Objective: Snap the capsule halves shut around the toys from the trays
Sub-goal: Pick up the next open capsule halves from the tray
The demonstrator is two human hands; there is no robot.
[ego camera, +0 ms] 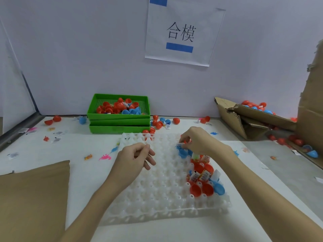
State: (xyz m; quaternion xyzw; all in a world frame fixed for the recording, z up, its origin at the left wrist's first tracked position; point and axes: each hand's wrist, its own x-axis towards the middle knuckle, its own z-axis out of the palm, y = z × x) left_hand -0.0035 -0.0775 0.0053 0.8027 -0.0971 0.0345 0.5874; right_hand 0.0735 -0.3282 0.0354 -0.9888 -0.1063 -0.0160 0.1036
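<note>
Head view showed the right hand (197, 140) pinching a light, stiff blue capsule half (182, 151) by its rim, left hand (136, 157) loosely curled, empty.

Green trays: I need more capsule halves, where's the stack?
The green trays sit stacked against the back wall, left of centre, just behind the white cell tray.

white table (52, 172) with clear dimpled tray (157, 198), stacked green trays (118, 122), torn cardboard (244, 119), scattered capsules (158, 123)
</note>
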